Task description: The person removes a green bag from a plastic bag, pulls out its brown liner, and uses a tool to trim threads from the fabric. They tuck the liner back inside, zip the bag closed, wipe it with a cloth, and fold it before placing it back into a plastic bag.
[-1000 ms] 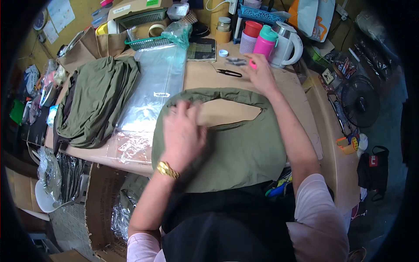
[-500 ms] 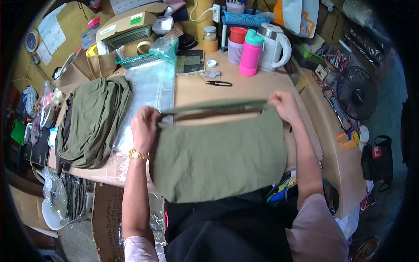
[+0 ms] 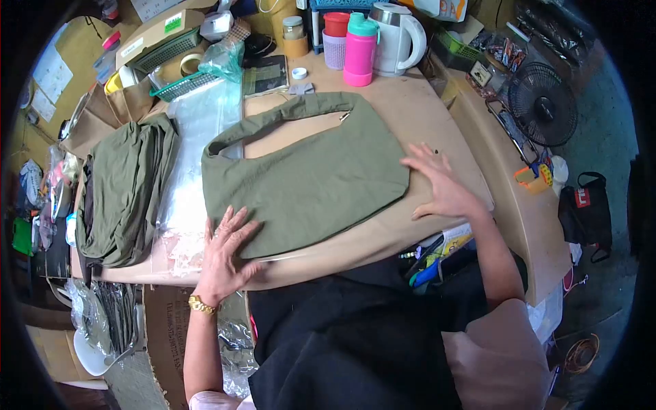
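An olive green bag (image 3: 314, 178) lies flat on the brown table, its strap curving at the far side around an opening where the tabletop shows. A small metal zipper pull is visible near the strap's right end. My left hand (image 3: 227, 254) rests with spread fingers on the bag's lower left corner. Beside the bag's right edge, my right hand (image 3: 441, 183) is open, fingers apart, with its fingertips at the fabric's edge. Neither hand grips anything.
Folded olive fabric (image 3: 126, 188) is piled at the left, beside clear plastic sheets (image 3: 198, 137). A pink bottle (image 3: 360, 51), a kettle (image 3: 395, 41) and a green basket (image 3: 183, 87) stand at the back. A black fan (image 3: 543, 106) is at the right.
The bag has gone from being held up by its strap to lying on the table. Both hands have let go of the strap and moved down to the bag's sides. The view has shifted.
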Motion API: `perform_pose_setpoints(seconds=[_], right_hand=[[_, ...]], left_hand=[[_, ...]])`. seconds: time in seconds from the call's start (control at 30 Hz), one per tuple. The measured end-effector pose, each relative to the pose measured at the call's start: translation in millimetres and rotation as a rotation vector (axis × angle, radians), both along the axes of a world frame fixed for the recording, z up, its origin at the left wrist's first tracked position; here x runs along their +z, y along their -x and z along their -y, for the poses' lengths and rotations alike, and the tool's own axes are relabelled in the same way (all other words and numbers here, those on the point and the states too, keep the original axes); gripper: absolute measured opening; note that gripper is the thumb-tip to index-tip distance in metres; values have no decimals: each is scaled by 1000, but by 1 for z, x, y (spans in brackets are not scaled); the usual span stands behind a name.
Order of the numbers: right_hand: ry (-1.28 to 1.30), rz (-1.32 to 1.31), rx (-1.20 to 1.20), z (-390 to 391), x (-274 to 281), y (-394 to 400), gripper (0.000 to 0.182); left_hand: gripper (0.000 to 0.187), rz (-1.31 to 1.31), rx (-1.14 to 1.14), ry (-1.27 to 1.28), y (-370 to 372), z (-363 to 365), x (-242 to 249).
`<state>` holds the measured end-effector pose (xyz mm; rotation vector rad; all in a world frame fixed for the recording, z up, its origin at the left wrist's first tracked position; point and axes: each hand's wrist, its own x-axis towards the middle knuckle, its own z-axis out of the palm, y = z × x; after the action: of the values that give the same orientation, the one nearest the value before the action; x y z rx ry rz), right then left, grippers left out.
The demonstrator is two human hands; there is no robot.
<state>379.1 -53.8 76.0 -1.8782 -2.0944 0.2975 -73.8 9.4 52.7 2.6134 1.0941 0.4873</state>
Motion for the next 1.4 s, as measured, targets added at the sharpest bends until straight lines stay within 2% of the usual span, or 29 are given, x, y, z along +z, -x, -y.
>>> perform_pose_setpoints(seconds=[0.07,0.1,0.17,0.23,0.27,0.3,0.33,0.37,0.4,0.47,0.57,0.67,0.7,0.77,0.8,0.83,0.87,0.9,0.97,1.0,1.03,1.07,1.1,1.13,1.17,1.2,1.27,1.33,1.4], right_hand=[[-218,-40,198,-2,-30,0,44],[-228,-35,202,-6,-36,-5,44],[-362,-153,147,-13,-45,-15,27],[-349,-146,115,2,-43,-1,22],[-361,-128,90,3,-40,6,16],[-373,-126,94,7,-41,13,16],[-535,-27,240,13,-46,21,16],[-690,73,383,17,-48,26,16],[-690,72,381,17,-48,27,16],[-578,170,439,17,-47,29,21],[-514,120,397,3,-54,26,27],[-660,316,407,-24,-56,21,24],[-669,317,408,-35,-50,18,24],[-790,310,416,-66,-31,10,18],[-961,255,324,-79,14,24,14],[-1113,194,228,-81,68,41,10],[-1159,144,203,-82,99,48,9],[-1202,92,178,-82,126,52,9],[-1314,144,188,-81,179,52,9],[-1318,195,147,-79,199,52,19],[-1200,163,177,-76,217,49,22],[-1080,133,206,-73,231,45,25],[-819,-34,178,-70,241,40,17],[-553,-191,149,-68,250,31,34],[-614,-6,184,-67,263,9,36],[-645,-202,392,-57,262,14,42],[-271,-694,450,-29,264,25,33],[-418,-434,508,-27,259,35,40],[-403,-421,510,-26,252,41,39]], left_hand=[[54,120,-56,-157,14,-12,-31],[41,259,-28,-287,2,-7,-19],[34,278,55,-258,7,-7,-21],[22,289,200,-224,17,4,-42],[22,292,203,-236,17,7,-57],[21,387,109,-384,15,13,-69],[20,478,12,-530,16,17,-78],[17,235,-134,-576,21,28,-61],[13,99,-144,-596,19,35,-58],[14,18,-67,-511,10,37,-47],[16,7,10,-425,4,25,-40],[16,0,53,-489,3,-2,-43],[14,-23,19,-461,4,-10,-35],[12,28,31,-598,13,-45,-35],[13,254,117,-699,2,-51,22],[27,331,172,-566,-1,-40,62],[48,375,152,-633,-2,-36,90],[66,362,96,-580,-5,-26,118],[70,324,84,-630,-12,-15,135],[68,299,81,-653,-12,-12,138],[51,317,68,-624,-7,-16,136],[21,483,63,-537,-1,-24,131],[12,631,66,-374,5,-23,136],[11,777,67,-206,10,-22,144],[19,842,34,-47,20,-20,154],[17,831,-43,60,29,-17,163],[34,1036,-375,144,6,-7,164],[55,747,-417,114,-17,7,158],[57,613,-220,-151,-57,16,138]])
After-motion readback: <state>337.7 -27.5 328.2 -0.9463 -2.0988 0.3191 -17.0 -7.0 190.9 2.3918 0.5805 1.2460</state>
